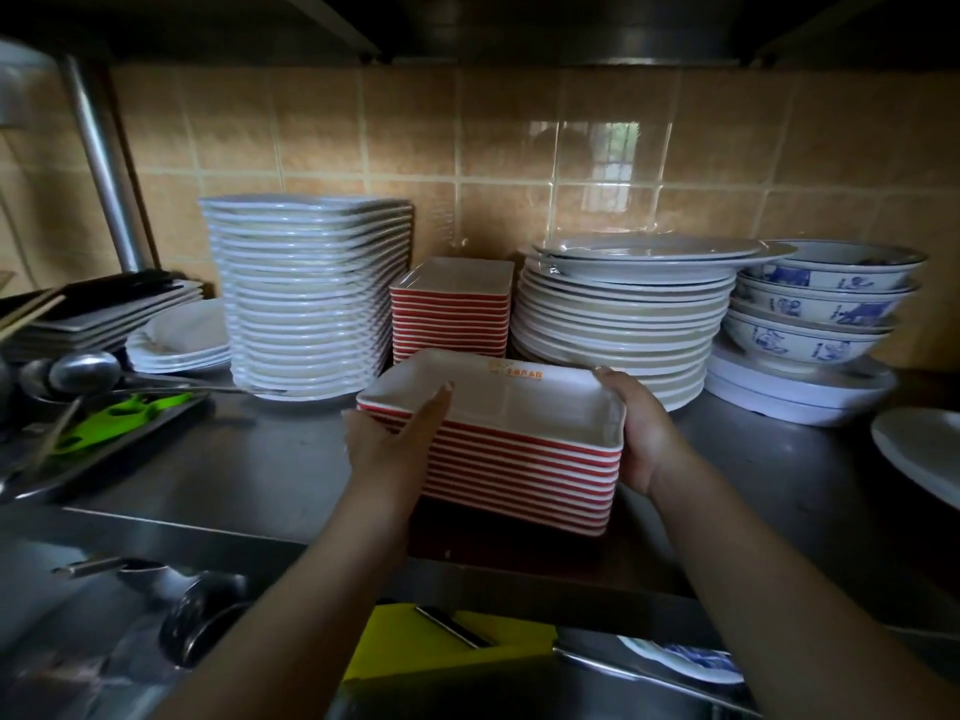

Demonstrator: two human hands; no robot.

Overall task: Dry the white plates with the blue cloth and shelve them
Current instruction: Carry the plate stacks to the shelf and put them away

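A stack of rectangular plates (519, 459), white inside and red outside, sits at the front of the steel shelf (249, 459). My left hand (395, 439) holds its left side, thumb over the rim. My right hand (644, 433) grips its right side, fingers curled along the far corner. A second red-and-white stack (452, 314) stands behind it against the tiled wall. A tall pile of white square plates (306, 298) rises at the left, and a pile of round white plates (623, 314) at the right. No blue cloth is in view.
Blue-patterned bowls (815, 304) sit on white dishes at the far right, with another white plate (919, 454) at the edge. Left holds a tray with a green tool (119, 415), ladles (83, 368) and flat dishes (104, 314). Below lies a yellow board (441, 641) with a knife.
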